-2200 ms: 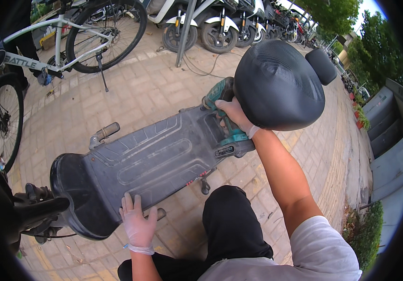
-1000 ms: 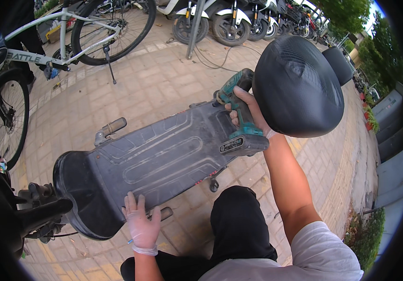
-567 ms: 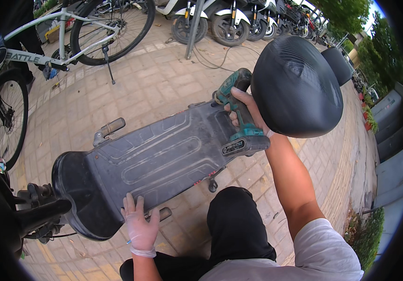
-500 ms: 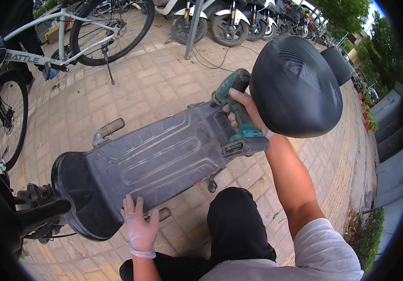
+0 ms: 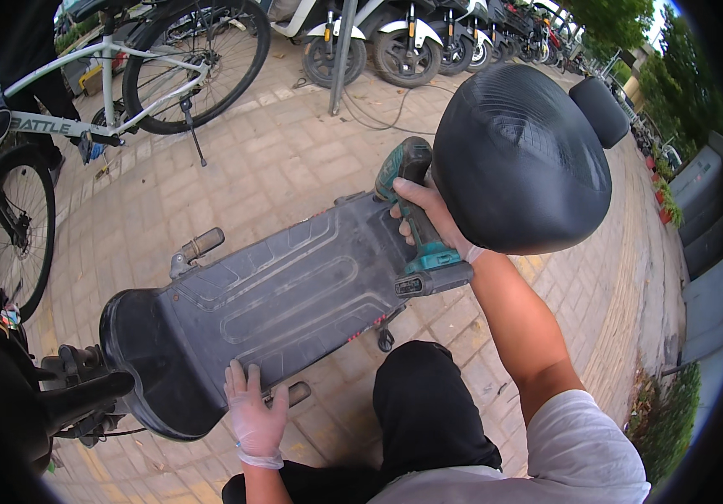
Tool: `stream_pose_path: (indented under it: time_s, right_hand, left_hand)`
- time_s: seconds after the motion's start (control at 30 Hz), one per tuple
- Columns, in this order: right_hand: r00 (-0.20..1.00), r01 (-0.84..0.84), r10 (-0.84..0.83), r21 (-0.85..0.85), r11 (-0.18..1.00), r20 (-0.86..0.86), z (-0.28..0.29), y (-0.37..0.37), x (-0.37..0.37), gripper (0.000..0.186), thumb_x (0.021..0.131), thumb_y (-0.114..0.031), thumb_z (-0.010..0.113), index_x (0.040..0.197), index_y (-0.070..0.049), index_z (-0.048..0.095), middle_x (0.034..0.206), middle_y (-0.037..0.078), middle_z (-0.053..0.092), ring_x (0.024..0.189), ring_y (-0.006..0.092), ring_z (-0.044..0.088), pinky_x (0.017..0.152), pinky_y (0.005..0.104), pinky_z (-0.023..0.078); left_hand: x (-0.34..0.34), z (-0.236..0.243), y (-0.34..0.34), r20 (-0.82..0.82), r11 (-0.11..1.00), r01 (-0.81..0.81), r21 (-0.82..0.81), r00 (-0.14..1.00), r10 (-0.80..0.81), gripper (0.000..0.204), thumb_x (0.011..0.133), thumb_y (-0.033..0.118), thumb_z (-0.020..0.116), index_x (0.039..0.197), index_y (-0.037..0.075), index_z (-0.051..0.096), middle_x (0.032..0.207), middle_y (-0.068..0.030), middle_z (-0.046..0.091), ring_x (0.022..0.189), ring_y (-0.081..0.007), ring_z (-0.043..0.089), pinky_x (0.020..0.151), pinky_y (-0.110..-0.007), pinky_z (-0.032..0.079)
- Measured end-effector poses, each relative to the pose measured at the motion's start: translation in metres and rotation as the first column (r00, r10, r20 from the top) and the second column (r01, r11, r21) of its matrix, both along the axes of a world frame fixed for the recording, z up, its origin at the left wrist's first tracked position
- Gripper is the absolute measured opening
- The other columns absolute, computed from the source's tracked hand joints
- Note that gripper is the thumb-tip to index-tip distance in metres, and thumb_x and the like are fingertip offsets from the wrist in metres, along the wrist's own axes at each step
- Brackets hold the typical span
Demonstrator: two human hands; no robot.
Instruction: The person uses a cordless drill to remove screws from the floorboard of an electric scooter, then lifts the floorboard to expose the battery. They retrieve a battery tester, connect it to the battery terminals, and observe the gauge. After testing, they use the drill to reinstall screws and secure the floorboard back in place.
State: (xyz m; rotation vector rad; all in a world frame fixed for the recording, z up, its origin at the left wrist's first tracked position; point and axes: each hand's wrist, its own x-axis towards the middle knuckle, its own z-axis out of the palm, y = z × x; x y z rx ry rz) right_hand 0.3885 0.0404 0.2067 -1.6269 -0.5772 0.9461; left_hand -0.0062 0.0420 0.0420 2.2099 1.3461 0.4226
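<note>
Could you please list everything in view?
Footboard: one, dark grey, centre.
Power tool: one, teal and black, over the footboard's right end.
Seat: one, black, upper right.
Foot pegs: two, greyish, flanking footboard.
Bicycle: one, white, upper left.
Another person: one, dark trousers, upper left.
Pole: one, grey, top centre.
Parked scooters: several, white and black, top centre.
Paving: one stretch, tan, underneath.
Cabinets: several, grey, right edge.
Trees: several, green, upper right.
Shrub: one, green, lower right.
Left hand: one, clear-gloved, footboard's near edge.
Right hand: one, clear-gloved, gripping power tool.
</note>
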Motion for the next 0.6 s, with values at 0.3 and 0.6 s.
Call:
stream_pose_path:
  time_s: [0.3, 0.6]
  right_hand:
    - [0.999, 0.014, -0.015, 0.030, 0.999, 0.044, 0.000, -0.001, -0.007, 0.031, 0.091, -0.030, 0.077, 0.102, -0.005, 0.062, 0.079, 0.007, 0.066, 0.058, 0.0159, 0.063, 0.053, 0.0288, 0.053]
    - [0.999, 0.013, -0.010, 0.076, 0.997, -0.043, 0.012, -0.005, -0.003, 0.032, 0.090, -0.029, 0.079, 0.103, -0.005, 0.062, 0.084, 0.010, 0.067, 0.059, 0.0167, 0.064, 0.052, 0.0293, 0.054]
  left_hand:
    - [0.005, 0.001, -0.001, -0.029, 0.998, 0.010, 0.054, 1.000, -0.008, 0.063, 0.082, 0.031, 0.075, 0.130, -0.007, 0.060, 0.152, -0.0335, 0.039, 0.139, -0.0514, 0.037, 0.115, -0.056, 0.032]
    - [0.026, 0.006, 0.008, -0.047, 0.991, 0.002, 0.136, 0.999, 0.004, 0.061, 0.083, 0.030, 0.074, 0.131, -0.004, 0.059, 0.150, -0.0325, 0.041, 0.140, -0.0504, 0.036, 0.118, -0.059, 0.026]
